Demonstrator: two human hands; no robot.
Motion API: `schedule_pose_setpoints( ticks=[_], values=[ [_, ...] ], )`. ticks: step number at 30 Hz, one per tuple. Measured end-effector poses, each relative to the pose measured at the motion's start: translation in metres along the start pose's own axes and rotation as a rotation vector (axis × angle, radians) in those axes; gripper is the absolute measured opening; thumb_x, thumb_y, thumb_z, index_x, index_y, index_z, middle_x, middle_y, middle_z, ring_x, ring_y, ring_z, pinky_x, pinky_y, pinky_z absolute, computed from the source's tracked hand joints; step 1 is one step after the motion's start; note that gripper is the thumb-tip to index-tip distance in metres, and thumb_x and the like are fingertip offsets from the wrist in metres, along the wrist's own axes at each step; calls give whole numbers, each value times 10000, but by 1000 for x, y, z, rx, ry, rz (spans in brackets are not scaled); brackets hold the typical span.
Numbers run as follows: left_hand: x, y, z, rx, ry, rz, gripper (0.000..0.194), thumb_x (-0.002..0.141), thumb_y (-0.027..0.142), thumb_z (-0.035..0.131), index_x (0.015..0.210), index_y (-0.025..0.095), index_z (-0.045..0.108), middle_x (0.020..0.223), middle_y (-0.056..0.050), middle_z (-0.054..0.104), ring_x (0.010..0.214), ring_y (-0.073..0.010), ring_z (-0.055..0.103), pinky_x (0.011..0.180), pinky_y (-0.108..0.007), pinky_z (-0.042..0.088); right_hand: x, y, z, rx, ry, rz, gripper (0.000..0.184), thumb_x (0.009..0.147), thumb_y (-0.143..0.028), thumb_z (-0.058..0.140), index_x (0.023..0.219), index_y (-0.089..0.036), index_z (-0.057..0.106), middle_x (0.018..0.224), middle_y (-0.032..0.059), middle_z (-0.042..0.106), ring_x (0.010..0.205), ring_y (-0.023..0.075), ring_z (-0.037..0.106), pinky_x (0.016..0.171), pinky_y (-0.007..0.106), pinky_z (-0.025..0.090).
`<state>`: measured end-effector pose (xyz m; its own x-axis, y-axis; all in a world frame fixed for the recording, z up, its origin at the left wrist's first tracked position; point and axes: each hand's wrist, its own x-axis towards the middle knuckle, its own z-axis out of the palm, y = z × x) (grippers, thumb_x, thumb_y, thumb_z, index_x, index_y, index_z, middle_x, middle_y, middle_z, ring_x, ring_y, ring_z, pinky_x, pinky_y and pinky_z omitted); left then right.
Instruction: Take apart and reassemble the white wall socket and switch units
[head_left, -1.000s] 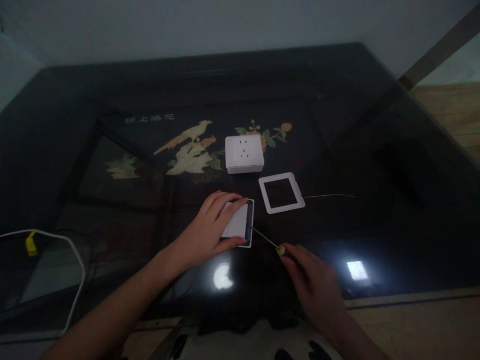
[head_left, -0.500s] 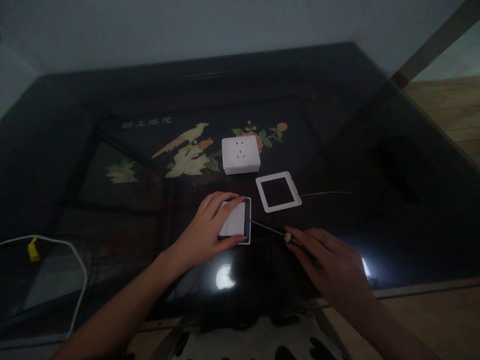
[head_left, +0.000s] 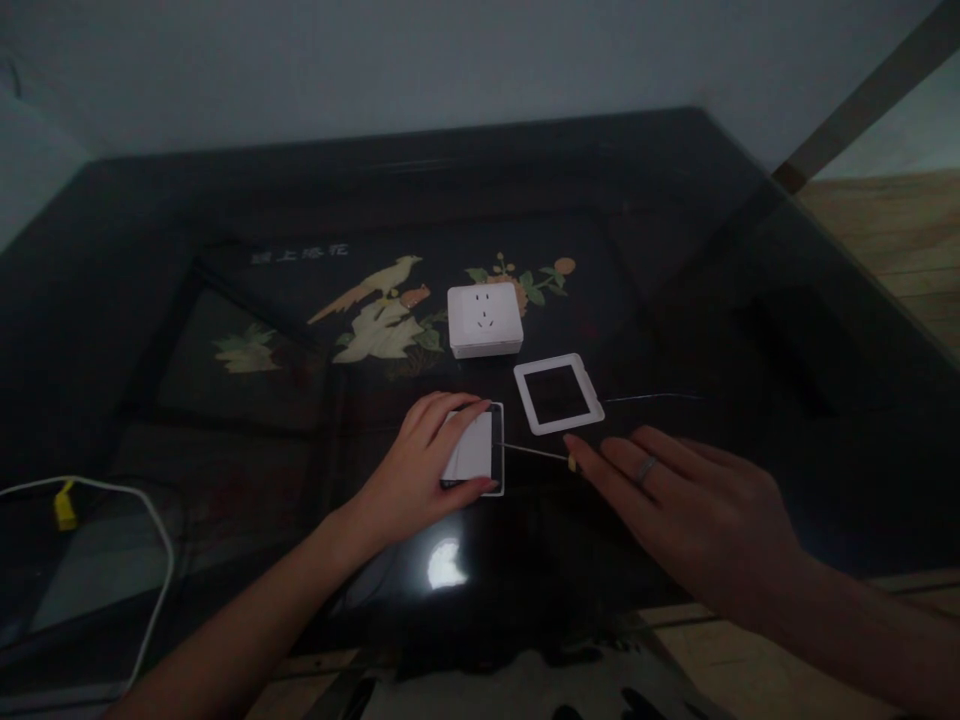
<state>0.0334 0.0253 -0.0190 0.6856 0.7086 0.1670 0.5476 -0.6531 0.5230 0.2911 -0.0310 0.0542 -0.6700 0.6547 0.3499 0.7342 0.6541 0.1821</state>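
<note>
A: What has the left hand (head_left: 424,455) got?

B: The case (head_left: 502,465), shallow and white. The hand is half open, fingers across the far edge, thumb along the near one, palm over the 9 o'clock side.

A: Where is that case?

B: On the table (head_left: 675,300), toward its 6 o'clock edge, with 12 pointing straight away from the person.

A: And in it?

B: A white panel (head_left: 469,450), with a dark strip showing along its 3 o'clock side. The rest is under the hand.

A: The right hand (head_left: 697,510)?

B: Out past the case's 3 o'clock, fingers half curled over the screwdriver (head_left: 532,451), hiding most of the handle. The shaft points to 9 o'clock, tip at the dark strip; contact is too small to tell.

A: Other containers?

B: The socket (head_left: 485,315), a white box at the case's 12 o'clock. Five slots on top; its inside is hidden.

A: And the frame (head_left: 529,400)?

B: Flat at 2 o'clock, near the socket, dark tabletop showing through its middle.

A: Farther out?

B: A white cord (head_left: 105,485) toward 9 o'clock, bearing a yellow tag (head_left: 66,508).
</note>
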Motion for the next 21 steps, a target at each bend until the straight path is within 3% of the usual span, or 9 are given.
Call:
schedule_pose_setpoints(
  ticks=[6, 10, 14, 17, 21],
  values=[
    [1, 0, 1, 1, 28, 17, 666, 871, 411, 635, 1431, 232, 322, 1350, -147, 464, 1228, -328, 435, 1040, -519, 392, -9, 3, 18, 49, 72, -48, 273, 914, -7, 469, 1027, -53, 713, 784, 69, 758, 654, 182, 676, 509, 304, 524],
    [1, 0, 1, -14, 31, 14, 653, 878, 435, 622, 1423, 224, 331, 1338, -148, 467, 1216, -329, 443, 1030, -518, 399, -23, 2, 44, 297, 57, 157, 193, 937, -165, 552, 1037, -99, 702, 843, 69, 751, 723, 185, 700, 601, 306, 572],
    [1, -1, 0, -34, 19, -1, 629, 887, 453, 613, 1413, 231, 348, 1338, -143, 470, 1226, -324, 441, 1042, -507, 393, -30, 0, 58, 630, -79, 398, 226, 968, -241, 511, 1083, -144, 681, 936, 64, 755, 807, 163, 719, 700, 280, 584],
    [1, -1, -1, -41, 10, -2, 659, 878, 475, 624, 1423, 245, 334, 1348, -143, 467, 1237, -330, 437, 1054, -516, 385, -29, -4, 61, 751, -180, 469, 200, 967, -232, 502, 1019, -181, 688, 882, 34, 758, 781, 155, 710, 686, 276, 564],
    [0, -2, -1, -56, -6, -10, 699, 856, 493, 652, 1433, 269, 327, 1361, -137, 469, 1256, -341, 435, 1069, -535, 373, -26, -16, 64, 715, -183, 477, 243, 979, -224, 442, 972, -188, 682, 813, 52, 730, 752, 203, 673, 670, 354, 517]
  ],
)
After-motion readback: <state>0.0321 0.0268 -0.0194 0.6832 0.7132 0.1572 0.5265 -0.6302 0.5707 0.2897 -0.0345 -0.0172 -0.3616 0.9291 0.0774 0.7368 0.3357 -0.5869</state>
